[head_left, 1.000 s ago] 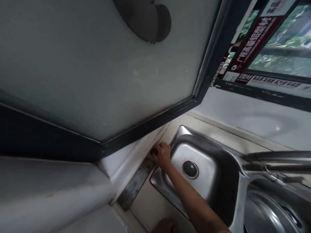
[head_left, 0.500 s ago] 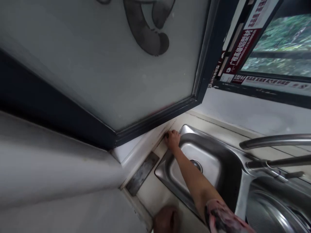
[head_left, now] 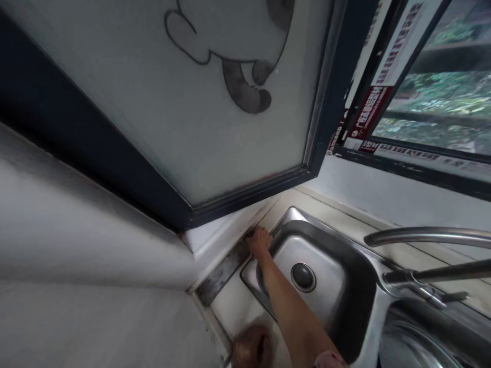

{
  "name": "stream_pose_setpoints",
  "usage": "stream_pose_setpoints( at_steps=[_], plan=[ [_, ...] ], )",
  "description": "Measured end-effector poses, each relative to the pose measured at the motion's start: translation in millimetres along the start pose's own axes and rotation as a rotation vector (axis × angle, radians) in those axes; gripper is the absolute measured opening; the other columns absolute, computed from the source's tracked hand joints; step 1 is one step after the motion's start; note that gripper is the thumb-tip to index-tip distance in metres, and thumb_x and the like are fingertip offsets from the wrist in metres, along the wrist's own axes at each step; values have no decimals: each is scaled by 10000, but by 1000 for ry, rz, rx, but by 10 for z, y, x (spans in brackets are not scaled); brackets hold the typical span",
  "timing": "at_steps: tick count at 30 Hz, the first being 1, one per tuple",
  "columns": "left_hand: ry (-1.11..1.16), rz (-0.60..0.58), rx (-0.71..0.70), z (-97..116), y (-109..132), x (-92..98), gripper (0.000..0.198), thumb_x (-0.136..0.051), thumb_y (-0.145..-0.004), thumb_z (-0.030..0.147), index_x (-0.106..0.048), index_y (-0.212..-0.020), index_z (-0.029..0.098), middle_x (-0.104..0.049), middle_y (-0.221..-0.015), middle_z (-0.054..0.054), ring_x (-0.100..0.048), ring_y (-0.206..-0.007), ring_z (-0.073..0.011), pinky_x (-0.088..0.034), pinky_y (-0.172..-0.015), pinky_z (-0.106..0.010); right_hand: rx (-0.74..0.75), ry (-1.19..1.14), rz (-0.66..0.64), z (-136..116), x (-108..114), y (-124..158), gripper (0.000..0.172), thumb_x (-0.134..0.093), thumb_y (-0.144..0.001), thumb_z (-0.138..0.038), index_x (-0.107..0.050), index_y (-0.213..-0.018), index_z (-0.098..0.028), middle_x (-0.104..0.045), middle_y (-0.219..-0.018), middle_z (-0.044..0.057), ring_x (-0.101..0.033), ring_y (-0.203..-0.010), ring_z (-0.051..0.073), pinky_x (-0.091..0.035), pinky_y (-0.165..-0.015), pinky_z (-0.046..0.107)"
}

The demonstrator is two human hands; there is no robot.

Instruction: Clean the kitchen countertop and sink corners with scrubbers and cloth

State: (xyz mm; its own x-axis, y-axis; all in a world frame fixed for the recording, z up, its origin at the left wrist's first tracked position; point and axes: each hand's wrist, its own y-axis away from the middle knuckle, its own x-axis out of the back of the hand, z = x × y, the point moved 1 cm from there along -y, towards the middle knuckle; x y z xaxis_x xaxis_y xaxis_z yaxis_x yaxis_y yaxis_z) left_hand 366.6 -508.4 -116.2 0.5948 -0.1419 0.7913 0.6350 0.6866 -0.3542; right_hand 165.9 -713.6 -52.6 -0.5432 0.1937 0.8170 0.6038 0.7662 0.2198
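My right hand [head_left: 260,241] reaches across the small steel sink basin [head_left: 347,266] to its far left rim, where the counter meets the white ledge under a window. Its fingers are curled and pressed down on a small dark thing that I cannot make out. The forearm crosses the basin beside the round dark drain plug [head_left: 303,276]. My left hand [head_left: 251,350] lies low on the pale counter at the bottom edge, blurred, so its fingers do not show clearly.
A frosted glass pane [head_left: 230,128] with a cartoon drawing, in a dark frame, leans over the counter. A dark metal strip [head_left: 222,273] lies along the ledge. The tap spout [head_left: 422,236] and lever reach over a second basin [head_left: 422,337] on the right.
My right hand slid along the sink's left rim, first toward the far corner, then back a little toward me. The view tilted upward, and my left hand stayed on the counter.
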Motion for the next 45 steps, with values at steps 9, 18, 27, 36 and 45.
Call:
stream_pose_setpoints(
  at_steps=[9, 18, 27, 36, 45],
  plan=[
    [85, 25, 61, 26, 45, -37, 246, -380, -1023, 254, -624, -1000, 258, -706, -816, 31, -693, -711, -141, -546, -622, -265, 62, -106, 164, 82, -279, -21, 223, -671, -821, -195, -748, -1025, -148, -733, -1085, 132, -672, -1034, 279, -434, -856, 356],
    [76, 28, 83, -9, 160, -97, 251, -393, -1005, 227, -637, -969, 272, -685, -794, 47, -662, -685, -137, -502, -615, -281, 154, -145, 313, 304, -347, -223, 204, -670, -838, -205, -734, -1029, -176, -699, -1031, 108, -623, -1011, 268, -392, -851, 358],
    [102, 1, 95, 16, 132, -81, 236, -412, -979, 209, -640, -927, 245, -672, -767, 3, -656, -665, -167, -501, -601, -299, 7, -18, 188, 505, 333, -1032, 288, -652, -873, -239, -771, -1127, -171, -750, -1147, 128, -688, -1045, 256, -461, -889, 325],
    [74, 39, 51, -5, 60, -83, 238, -399, -1000, 239, -634, -962, 247, -703, -795, -12, -695, -702, -170, -562, -643, -258, -20, -74, 52, 158, 93, -277, 297, -669, -888, -268, -798, -1146, -199, -797, -1117, 112, -734, -1069, 264, -500, -853, 305],
    [75, 21, 68, -39, 107, -105, 219, -423, -976, 197, -634, -951, 250, -696, -790, -8, -682, -695, -161, -551, -648, -256, 94, -65, 166, 128, -166, -118, 211, -697, -870, -268, -786, -1031, -164, -771, -1075, 128, -703, -1040, 276, -455, -885, 353]
  ],
)
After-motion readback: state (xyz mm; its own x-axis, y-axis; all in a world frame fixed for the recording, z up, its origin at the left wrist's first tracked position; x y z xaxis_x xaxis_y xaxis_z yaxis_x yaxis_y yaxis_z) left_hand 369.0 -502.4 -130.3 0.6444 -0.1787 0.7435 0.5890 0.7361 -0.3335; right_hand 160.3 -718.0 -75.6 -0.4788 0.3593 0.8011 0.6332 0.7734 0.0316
